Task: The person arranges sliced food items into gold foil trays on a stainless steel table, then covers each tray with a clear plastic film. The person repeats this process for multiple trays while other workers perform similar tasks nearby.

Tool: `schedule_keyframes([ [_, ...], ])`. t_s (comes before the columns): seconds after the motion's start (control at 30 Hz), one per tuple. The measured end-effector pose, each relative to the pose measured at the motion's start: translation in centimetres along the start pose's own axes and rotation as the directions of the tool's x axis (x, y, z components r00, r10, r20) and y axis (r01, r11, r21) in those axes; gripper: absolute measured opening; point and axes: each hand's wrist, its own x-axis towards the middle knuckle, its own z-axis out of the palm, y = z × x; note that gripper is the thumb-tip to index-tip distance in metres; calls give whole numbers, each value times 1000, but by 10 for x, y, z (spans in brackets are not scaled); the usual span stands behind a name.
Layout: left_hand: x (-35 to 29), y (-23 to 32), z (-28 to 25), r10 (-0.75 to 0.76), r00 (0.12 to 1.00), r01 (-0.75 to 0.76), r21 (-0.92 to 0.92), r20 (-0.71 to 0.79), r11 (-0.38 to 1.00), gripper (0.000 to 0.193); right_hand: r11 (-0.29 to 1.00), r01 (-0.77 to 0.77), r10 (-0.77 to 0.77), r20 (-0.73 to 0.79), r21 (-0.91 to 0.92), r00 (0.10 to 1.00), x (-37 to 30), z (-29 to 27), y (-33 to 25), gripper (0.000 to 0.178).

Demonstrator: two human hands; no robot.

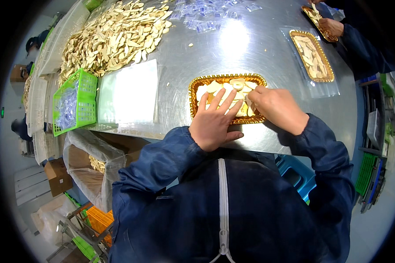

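Observation:
A gold, ridged-rim tray (226,77) filled with pale dried slices (237,83) lies on the metal table in front of me. My left hand (214,125) is spread over the tray's left and middle part, its fingers resting on the slices and its thumb out toward the near rim. At the tray's right end, my right hand (280,107) is closed, thumb and fingers pinched on a pale slice. Its fingertips are partly hidden, so the slice's full outline does not show.
A large heap of slices (118,37) covers the far left. Nearer are clear plastic bags (129,92) and a green basket (87,98) of small packets. More packets (206,15) lie at the back. Right, a filled tray (314,59) rests on a bag; a co-worker's hand (332,27) holds another.

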Motion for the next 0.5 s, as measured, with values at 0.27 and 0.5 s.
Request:
schedule_keyframes([
  [0.27,-3,0,0,-12,999,13,-37,41,999,88,985,21,-27,32,170,999,6,-7,13,10],
  [0.5,-2,1,-2,-17,998,20,-50,67,999,90,973,-105,85,108,205,991,-2,1,0,10],
])
